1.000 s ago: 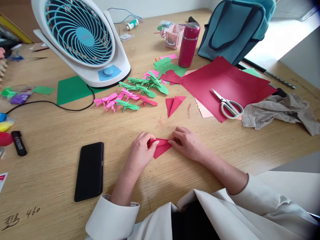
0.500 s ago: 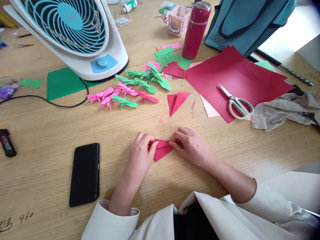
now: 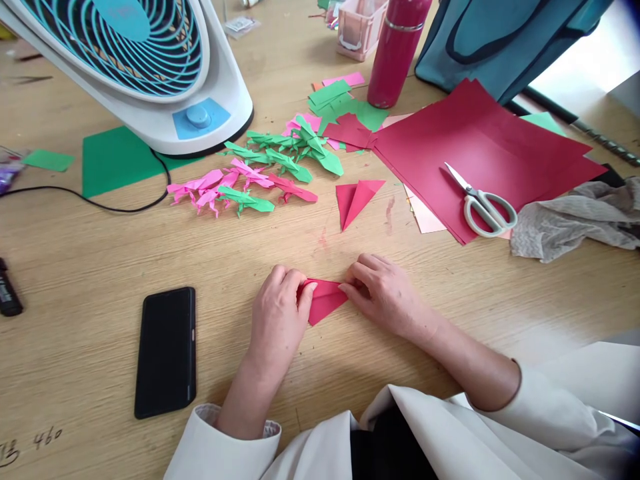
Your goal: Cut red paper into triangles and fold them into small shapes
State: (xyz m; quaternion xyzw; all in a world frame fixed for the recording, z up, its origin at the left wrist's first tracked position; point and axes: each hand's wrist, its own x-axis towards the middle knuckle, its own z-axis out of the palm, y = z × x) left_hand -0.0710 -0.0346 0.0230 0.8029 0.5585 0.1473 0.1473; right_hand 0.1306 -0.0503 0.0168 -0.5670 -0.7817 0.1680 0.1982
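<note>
A small piece of folded red paper (image 3: 325, 301) is held just above or on the table between my two hands. My left hand (image 3: 281, 303) pinches its left end between thumb and fingers. At the right corner, the thumb and fingers of my right hand (image 3: 383, 293) are closed on the same piece. Fingers cover both of its ends. Beyond my hands lies another folded red paper piece (image 3: 357, 200), creased to a point. Folded green paper figures (image 3: 287, 165), pink paper figures (image 3: 210, 190) and a red paper figure (image 3: 293, 189) lie farther back.
A phone (image 3: 166, 352) lies left of my hands. Scissors (image 3: 487, 203) rest on large red paper sheets (image 3: 450, 147) at right, beside a grey cloth (image 3: 570, 220). Farther back stand a fan (image 3: 200, 120), a red bottle (image 3: 397, 53), a pink basket (image 3: 357, 33) and a blue bag (image 3: 500, 53).
The camera view has tilted slightly, so the background sits a little higher. My hands keep the same pinch on the folded red paper, with hardly any movement.
</note>
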